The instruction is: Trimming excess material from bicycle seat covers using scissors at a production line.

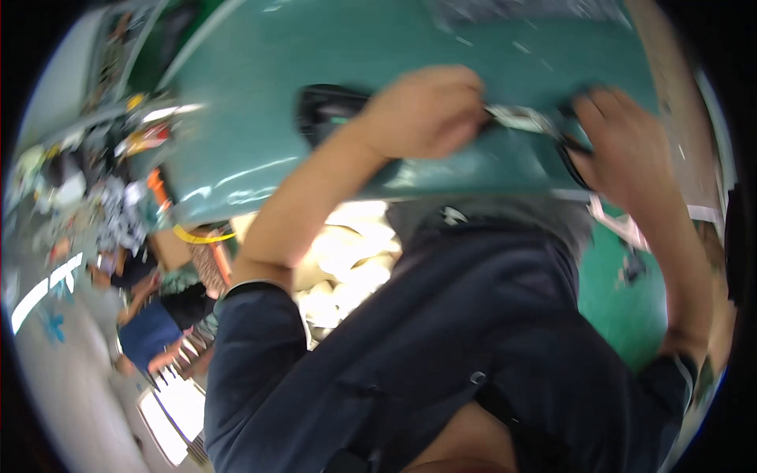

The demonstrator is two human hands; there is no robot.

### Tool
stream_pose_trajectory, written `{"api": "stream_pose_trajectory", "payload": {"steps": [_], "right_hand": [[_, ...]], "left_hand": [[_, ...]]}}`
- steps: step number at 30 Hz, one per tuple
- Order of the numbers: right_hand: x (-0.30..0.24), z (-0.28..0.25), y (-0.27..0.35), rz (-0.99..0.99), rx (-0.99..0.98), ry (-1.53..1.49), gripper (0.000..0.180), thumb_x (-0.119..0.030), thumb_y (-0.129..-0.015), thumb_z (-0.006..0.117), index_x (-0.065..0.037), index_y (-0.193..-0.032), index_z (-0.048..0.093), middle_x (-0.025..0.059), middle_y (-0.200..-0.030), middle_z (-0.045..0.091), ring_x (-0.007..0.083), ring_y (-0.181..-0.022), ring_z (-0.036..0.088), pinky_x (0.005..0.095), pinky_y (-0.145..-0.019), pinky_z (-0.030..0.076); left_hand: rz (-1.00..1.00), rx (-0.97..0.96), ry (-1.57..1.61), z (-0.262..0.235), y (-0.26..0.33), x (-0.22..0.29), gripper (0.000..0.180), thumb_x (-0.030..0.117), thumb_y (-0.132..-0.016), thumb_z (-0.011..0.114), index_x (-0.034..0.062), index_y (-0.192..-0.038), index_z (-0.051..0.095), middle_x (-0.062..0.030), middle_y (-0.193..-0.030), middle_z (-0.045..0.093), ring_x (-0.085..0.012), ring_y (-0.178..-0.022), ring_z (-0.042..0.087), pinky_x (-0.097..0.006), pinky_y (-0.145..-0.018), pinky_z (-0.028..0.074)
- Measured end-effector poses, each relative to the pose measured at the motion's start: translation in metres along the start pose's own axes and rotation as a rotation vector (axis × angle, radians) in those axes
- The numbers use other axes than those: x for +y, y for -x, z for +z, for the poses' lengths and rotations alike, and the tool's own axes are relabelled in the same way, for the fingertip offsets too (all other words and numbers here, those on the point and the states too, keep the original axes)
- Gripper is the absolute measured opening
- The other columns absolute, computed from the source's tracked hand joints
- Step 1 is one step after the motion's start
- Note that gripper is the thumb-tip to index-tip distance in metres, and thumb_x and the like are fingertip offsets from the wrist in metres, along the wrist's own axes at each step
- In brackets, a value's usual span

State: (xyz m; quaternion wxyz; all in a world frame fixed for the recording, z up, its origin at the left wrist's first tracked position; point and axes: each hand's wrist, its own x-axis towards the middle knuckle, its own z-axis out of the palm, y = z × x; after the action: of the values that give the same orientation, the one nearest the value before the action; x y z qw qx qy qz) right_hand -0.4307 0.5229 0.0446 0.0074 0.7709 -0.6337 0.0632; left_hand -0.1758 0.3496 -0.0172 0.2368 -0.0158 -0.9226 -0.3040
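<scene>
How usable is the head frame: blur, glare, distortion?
Head view: motion blur smears the left hand, the right hand and the small metal part between them; window glare streaks the green panel; the pale stack below is blown out; fisheye bends the edges, corners black.

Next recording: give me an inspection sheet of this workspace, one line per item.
Surface: glossy teal panel, curved, filling the upper view.
Job's things: small pale, blurred part on the panel between the hands; dark recess beside the left wrist.
Clutter: heap of mixed items at far left.
Hands: left hand fisted at the part; right hand gripping a dark piece at the panel's edge.
Cables: nothing seen.
Surroundings: green floor; another person lower left.
</scene>
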Motion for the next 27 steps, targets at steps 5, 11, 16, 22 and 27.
{"api": "stream_pose_trajectory", "payload": {"steps": [5,11,16,22,27], "right_hand": [[0.005,0.011,-0.009,-0.053,-0.02,-0.025,0.029,-0.017,-0.073,0.083,-0.003,-0.09,0.065,0.0131,-0.094,0.064,0.0339,-0.091,0.066,0.046,-0.072,0.055],[0.02,0.022,-0.015,-0.119,-0.052,-0.052,0.027,-0.015,-0.073,0.083,-0.003,-0.083,0.061,0.013,-0.082,0.061,0.0344,-0.079,0.065,0.0472,-0.065,0.053],[0.026,0.024,-0.012,-0.173,-0.016,-0.007,0.028,-0.014,-0.073,0.084,-0.003,-0.082,0.059,0.0127,-0.08,0.06,0.0342,-0.075,0.063,0.0474,-0.061,0.051],[0.013,0.004,-0.016,-0.119,0.008,-0.044,0.031,-0.012,-0.071,0.084,-0.002,-0.089,0.061,0.0134,-0.087,0.058,0.0349,-0.082,0.062,0.0478,-0.066,0.051],[0.01,0.008,-0.013,-0.121,0.016,-0.022,0.036,-0.012,-0.069,0.084,-0.001,-0.095,0.061,0.0143,-0.091,0.058,0.0359,-0.087,0.061,0.048,-0.071,0.051]], "left_hand": [[0.046,0.059,-0.026,0.015,0.005,-0.005,0.012,0.008,-0.084,0.076,0.0054,-0.09,0.066,-0.0103,-0.098,0.063,-0.0327,-0.085,0.067,-0.043,-0.074,0.057],[0.033,0.084,-0.008,0.016,0.008,-0.006,0.014,0.009,-0.087,0.076,0.0046,-0.088,0.063,-0.0106,-0.096,0.06,-0.0325,-0.083,0.066,-0.044,-0.072,0.056],[0.006,0.124,0.047,0.013,0.006,-0.008,0.012,0.007,-0.088,0.074,0.0043,-0.088,0.063,-0.0105,-0.095,0.06,-0.0331,-0.083,0.066,-0.044,-0.072,0.055],[0.02,0.122,0.141,0.01,0.008,-0.009,0.009,0.005,-0.089,0.073,0.0039,-0.088,0.063,-0.0108,-0.095,0.061,-0.0331,-0.084,0.066,-0.045,-0.072,0.054],[-0.005,0.136,0.177,0.012,0.013,-0.004,0.008,0.005,-0.09,0.072,0.0039,-0.09,0.063,-0.0108,-0.095,0.061,-0.0334,-0.084,0.066,-0.045,-0.072,0.054]]}}
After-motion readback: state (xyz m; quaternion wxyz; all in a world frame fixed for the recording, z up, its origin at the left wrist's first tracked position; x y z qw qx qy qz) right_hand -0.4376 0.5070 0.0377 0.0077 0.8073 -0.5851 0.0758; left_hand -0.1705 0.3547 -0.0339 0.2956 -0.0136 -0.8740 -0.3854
